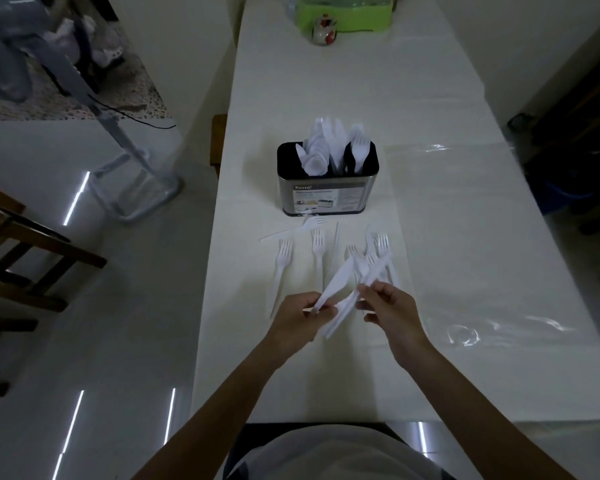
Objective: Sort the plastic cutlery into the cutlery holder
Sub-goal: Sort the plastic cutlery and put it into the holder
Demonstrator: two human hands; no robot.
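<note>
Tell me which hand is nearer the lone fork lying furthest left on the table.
Left. The left hand sits just right of the handle end of that fork, almost touching it. The right hand is further right, beyond the held cutlery.

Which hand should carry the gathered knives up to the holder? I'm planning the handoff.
Probably the left hand: it already grips the white plastic knives by their handles, while the right hand only pinches one. The steel cutlery holder stands straight ahead.
</note>
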